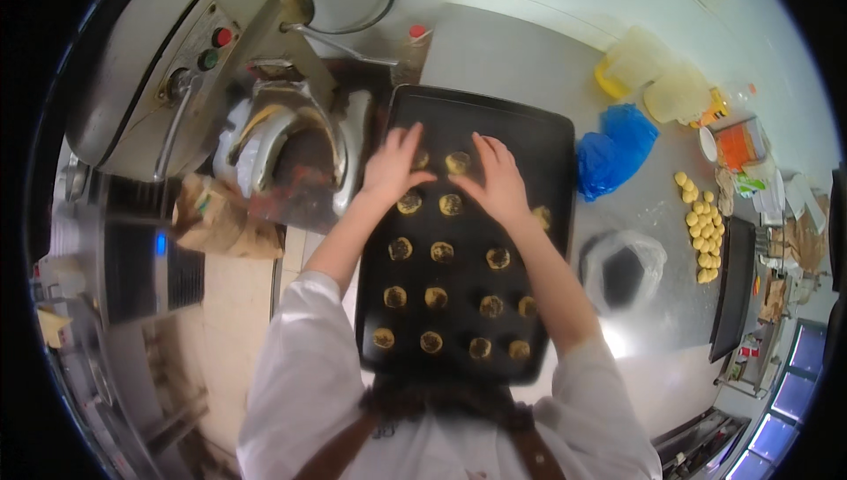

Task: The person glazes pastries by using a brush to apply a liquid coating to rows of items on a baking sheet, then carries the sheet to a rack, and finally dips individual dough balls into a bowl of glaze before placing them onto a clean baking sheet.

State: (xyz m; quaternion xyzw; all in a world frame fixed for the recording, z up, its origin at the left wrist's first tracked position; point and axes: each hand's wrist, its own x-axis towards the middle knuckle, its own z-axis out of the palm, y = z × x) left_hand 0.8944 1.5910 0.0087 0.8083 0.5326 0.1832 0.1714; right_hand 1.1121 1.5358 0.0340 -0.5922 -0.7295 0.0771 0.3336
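A dark baking tray (468,281) lies in front of me, holding rows of small round dough pieces (442,251) with dark topping. Over its far part, my left hand (394,168) curves beside a dough piece (421,160), thumb and fingers apart. That piece sits between them, partly hidden; whether the fingers touch it I cannot tell. Opposite, my right hand (498,182) has its thumb and fingers spread near another topped round (457,162). Neither hand visibly lifts anything. My right forearm partly covers a dough piece (541,217) near the tray's right side.
Right of the tray are a blue plastic bag (618,150), a bowl lined with clear plastic (622,270) and several plain dough balls (705,233) on the metal table (666,321). Yellowish containers (628,63) stand behind. A large machine (190,70) with a metal bowl rim borders the left.
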